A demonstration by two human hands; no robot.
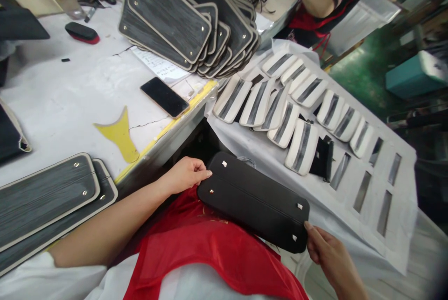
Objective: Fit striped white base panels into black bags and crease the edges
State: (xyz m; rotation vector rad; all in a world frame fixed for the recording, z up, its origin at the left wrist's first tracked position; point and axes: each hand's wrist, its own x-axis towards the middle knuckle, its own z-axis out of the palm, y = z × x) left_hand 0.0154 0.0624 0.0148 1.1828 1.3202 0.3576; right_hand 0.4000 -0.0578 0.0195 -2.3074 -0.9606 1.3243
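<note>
A long black panel with rounded corners (257, 202) is held in front of my red apron (210, 248). It has a seam along its length and a small metal stud near each corner. My left hand (189, 174) pinches its left end between thumb and fingers. At the opposite end, my right hand (320, 241) grips the edge, thumb on top. Fingers under the panel are hidden. Similar dark panels with pale borders lie at the lower left (49, 197) and in a big pile (168, 10) on the table.
On the white table (80, 85) lie a phone (164, 97), a yellow curved piece (121, 134) and a black-and-red brush-like block (82, 32). A slotted white board (350, 197) to the right carries several white pieces with dark stripes (301, 146). Beyond it, a person's arm (317, 3) shows.
</note>
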